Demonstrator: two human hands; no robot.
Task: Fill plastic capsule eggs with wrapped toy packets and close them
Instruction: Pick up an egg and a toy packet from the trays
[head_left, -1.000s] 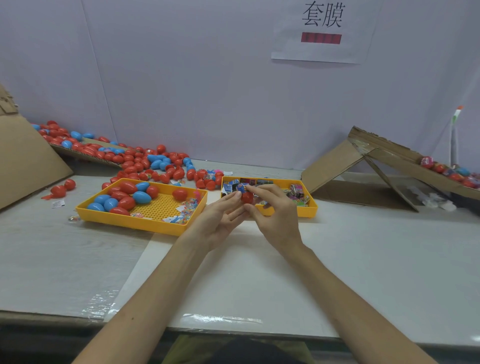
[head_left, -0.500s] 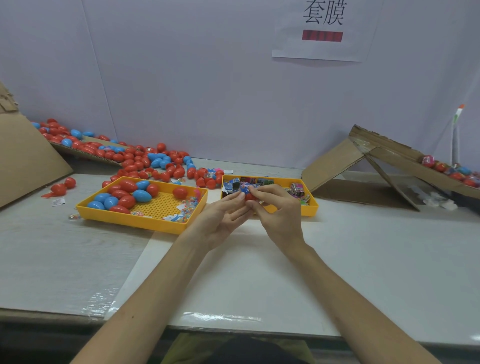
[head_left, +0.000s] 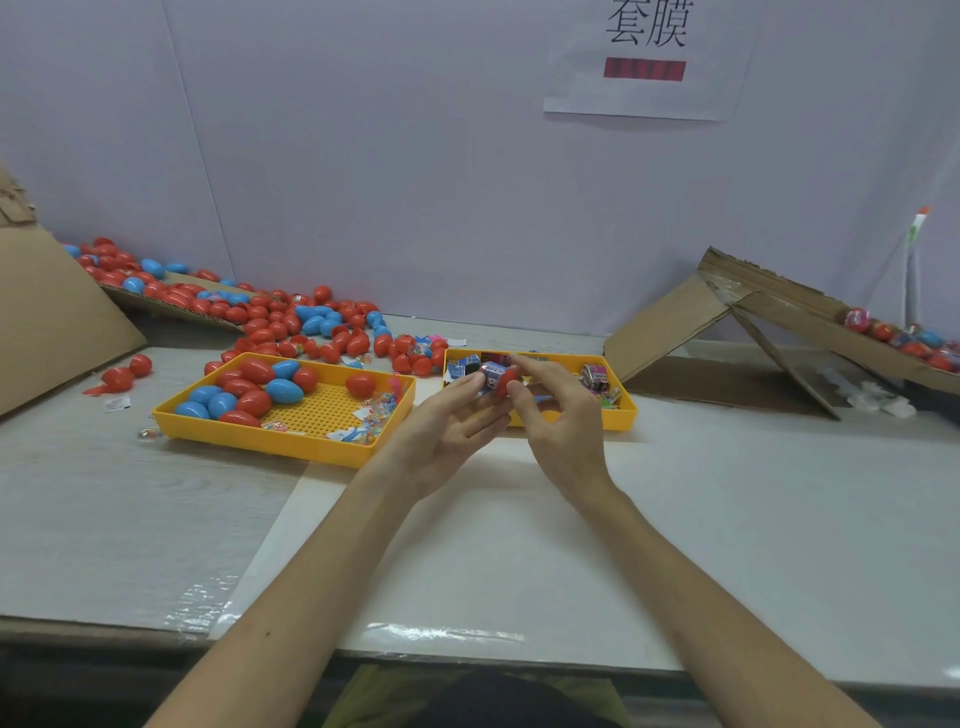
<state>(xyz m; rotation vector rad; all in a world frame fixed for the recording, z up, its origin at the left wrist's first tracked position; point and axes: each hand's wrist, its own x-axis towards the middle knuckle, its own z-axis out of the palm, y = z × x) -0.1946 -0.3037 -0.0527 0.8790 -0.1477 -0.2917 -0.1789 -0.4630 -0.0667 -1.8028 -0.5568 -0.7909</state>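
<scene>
Hidden or unclear items: The red capsule half (head_left: 507, 383) is mostly covered by the right hand (head_left: 563, 421), and its open rim cannot be seen. The wrapped packet (head_left: 491, 372) is small and its print is illegible. How far it enters the capsule half cannot be determined. Both forearms are cut off by the lower edge of the frame. The packets in the right tray (head_left: 621, 415) are partly masked by the fingers.

Grip: At frame centre, above the right tray's near edge, the right hand pinches the red capsule half narrowly between thumb and forefinger. The left hand (head_left: 449, 428), palm up, holds the wrapped packet at its fingertips, pressed against the capsule half.

Materials and shapes: The left tray (head_left: 270, 442) is yellow plastic, rectangular, with a perforated floor. It contains glossy red and blue eggs and small clear sachets. A pile of loose eggs (head_left: 291, 322) spreads behind it toward the upper left. A corrugated cardboard ramp (head_left: 789, 306), folded into a tent shape, stands at the right and carries filled eggs on its slope. A flat cardboard sheet (head_left: 52, 322) leans at the left edge.

Surface and room: The table (head_left: 727, 519) is pale and matte, with clear tape (head_left: 441, 631) along its near edge. A plain pale wall panel carries a paper sign (head_left: 649, 57) at the top.
</scene>
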